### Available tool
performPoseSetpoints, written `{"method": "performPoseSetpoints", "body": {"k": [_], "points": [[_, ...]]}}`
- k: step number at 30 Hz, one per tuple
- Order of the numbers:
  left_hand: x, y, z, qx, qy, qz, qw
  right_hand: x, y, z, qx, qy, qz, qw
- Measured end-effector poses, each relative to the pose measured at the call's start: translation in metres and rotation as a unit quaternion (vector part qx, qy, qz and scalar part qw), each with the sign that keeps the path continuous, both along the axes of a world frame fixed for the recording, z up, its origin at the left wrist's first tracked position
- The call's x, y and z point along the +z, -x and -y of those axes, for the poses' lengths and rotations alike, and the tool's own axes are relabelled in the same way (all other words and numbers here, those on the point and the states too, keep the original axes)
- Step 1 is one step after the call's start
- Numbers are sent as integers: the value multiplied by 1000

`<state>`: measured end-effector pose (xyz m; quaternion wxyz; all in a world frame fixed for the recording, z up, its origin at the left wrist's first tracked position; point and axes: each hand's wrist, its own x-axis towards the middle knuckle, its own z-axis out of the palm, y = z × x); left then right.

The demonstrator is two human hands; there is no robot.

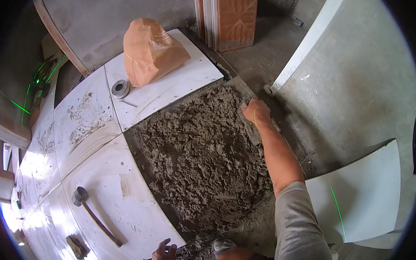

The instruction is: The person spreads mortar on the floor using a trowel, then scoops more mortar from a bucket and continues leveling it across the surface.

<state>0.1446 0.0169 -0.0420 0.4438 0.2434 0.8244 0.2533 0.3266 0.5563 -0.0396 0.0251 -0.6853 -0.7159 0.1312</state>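
My right hand (256,111) reaches to the far right corner of a bed of rough, wet mortar (202,157). Its fingers are closed at the end of a flat grey trowel blade (239,87), which lies on the mortar's edge; the handle is hidden. At the bottom, my left hand (164,255) hangs by the near corner of a white floor tile (144,215), fingers apart and holding nothing. A mallet (79,196) with a long handle rests on the tiles to the left, with a brown lump (76,246) below it.
A brown paper bag (153,53) stands on the far tile beside a grey roll (120,89) and a thin stick. Carved wooden panels (236,22) lean at the back. On the right a loose white tile (363,197) rests near the wall. Green laser lines cross the left side.
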Motion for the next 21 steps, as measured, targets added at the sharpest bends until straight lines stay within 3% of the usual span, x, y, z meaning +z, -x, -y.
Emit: {"method": "performPoseSetpoints", "body": {"k": [2,5,7,9,15,17,20,21], "points": [[-1,-1,-1,-38,-4,-40,998,-3,6,3,15,40,-15,999],[16,-5,-15,-27,-9,-10,1000,-21,29,23,44,14,-65,997],[15,-6,-17,-27,-7,-13,1000,-3,54,53,80,39,-94,992],[18,-4,-20,-23,-9,-17,1000,-15,74,74,130,-6,-79,988],[34,0,-34,-54,19,-73,996,5,89,114,237,27,-56,969],[31,1,-32,-25,20,-37,999,-4,87,119,282,-35,-48,958],[39,3,-28,-44,6,-53,998,9,83,114,229,-58,-21,972],[34,5,-21,-39,6,-55,998,1,82,107,192,-122,-7,974]]}}
